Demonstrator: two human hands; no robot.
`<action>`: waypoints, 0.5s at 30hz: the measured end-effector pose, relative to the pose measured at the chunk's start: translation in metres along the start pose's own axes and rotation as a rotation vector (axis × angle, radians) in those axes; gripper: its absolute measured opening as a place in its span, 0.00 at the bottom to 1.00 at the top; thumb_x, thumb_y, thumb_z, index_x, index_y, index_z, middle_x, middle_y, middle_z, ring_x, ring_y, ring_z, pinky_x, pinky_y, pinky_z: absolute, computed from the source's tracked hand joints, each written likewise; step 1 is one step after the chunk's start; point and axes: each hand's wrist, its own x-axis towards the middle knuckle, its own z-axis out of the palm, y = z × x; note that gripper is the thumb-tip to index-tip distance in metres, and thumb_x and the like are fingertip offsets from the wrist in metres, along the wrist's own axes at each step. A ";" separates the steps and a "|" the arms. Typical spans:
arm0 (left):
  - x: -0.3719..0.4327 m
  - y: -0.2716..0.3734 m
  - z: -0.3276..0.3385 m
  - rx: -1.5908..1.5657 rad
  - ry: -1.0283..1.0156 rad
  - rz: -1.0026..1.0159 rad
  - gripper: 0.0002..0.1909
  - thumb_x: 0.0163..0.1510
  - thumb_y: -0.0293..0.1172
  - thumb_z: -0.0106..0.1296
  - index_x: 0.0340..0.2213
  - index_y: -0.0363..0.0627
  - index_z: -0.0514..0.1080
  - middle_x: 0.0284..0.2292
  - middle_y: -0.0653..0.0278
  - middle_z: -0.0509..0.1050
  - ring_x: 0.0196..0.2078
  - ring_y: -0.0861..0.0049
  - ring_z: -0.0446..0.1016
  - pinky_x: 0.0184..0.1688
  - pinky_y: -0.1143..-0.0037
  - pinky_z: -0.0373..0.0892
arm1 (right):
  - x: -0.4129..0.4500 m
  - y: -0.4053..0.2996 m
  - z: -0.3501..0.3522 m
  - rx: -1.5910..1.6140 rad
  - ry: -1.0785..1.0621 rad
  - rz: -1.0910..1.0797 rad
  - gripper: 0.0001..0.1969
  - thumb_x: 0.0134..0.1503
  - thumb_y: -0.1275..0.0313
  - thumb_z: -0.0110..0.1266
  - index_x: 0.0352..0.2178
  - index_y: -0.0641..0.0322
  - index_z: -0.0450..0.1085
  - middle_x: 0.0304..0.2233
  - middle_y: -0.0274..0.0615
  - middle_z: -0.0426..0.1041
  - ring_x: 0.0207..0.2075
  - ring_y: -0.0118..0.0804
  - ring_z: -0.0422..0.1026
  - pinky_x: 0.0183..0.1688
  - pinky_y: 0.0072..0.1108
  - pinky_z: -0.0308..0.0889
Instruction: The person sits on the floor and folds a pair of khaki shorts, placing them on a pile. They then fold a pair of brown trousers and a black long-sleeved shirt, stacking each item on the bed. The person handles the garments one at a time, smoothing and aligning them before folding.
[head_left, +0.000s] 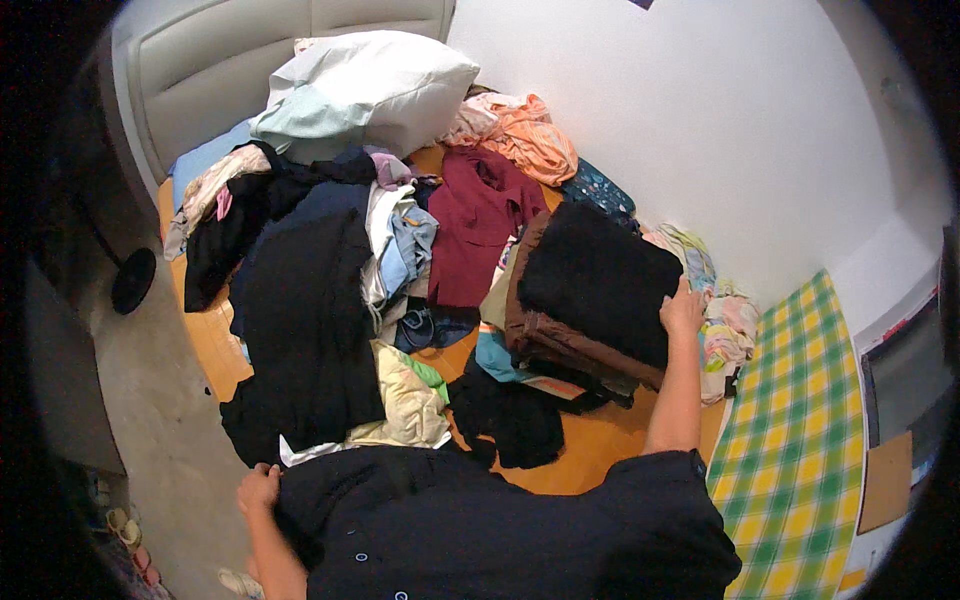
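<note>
A long black garment (311, 322) lies spread over the clothes on the left of the bed. My left hand (260, 489) is at its near left corner, fingers curled on the hem. To the right rises a stack of folded clothes with a folded black garment (600, 266) on top and a brown garment (551, 341) under it. My right hand (682, 309) touches the right edge of that top garment; whether the fingers pinch the cloth is hard to see. A crumpled black cloth (510, 420) lies just in front of the stack.
Behind are a maroon garment (480, 217), orange striped cloth (532, 142) and a large white pillow (375, 90) by the headboard (225, 60). A pale yellow quilted piece (409, 394) lies centrally. A green-yellow checked sheet (795, 420) covers the right side, near the white wall (712, 112).
</note>
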 end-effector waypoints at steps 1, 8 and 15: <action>-0.002 0.003 -0.004 0.006 -0.005 -0.007 0.23 0.55 0.51 0.44 0.45 0.51 0.73 0.45 0.57 0.75 0.50 0.59 0.71 0.53 0.64 0.64 | -0.003 -0.002 0.004 0.003 0.130 -0.023 0.29 0.59 0.62 0.48 0.61 0.44 0.54 0.61 0.52 0.56 0.62 0.52 0.54 0.60 0.47 0.50; 0.001 -0.005 -0.002 0.000 0.003 -0.047 0.23 0.55 0.51 0.45 0.45 0.52 0.73 0.45 0.57 0.75 0.51 0.60 0.70 0.53 0.64 0.64 | -0.013 -0.073 -0.008 0.103 0.361 -0.494 0.28 0.60 0.50 0.42 0.60 0.44 0.57 0.63 0.51 0.51 0.65 0.53 0.46 0.60 0.58 0.39; -0.002 0.008 -0.008 -0.051 0.016 -0.057 0.22 0.55 0.51 0.45 0.44 0.51 0.74 0.44 0.57 0.75 0.51 0.59 0.70 0.53 0.64 0.63 | 0.004 -0.046 0.079 0.145 0.049 -0.386 0.36 0.59 0.43 0.39 0.65 0.41 0.43 0.66 0.45 0.43 0.68 0.50 0.39 0.60 0.61 0.36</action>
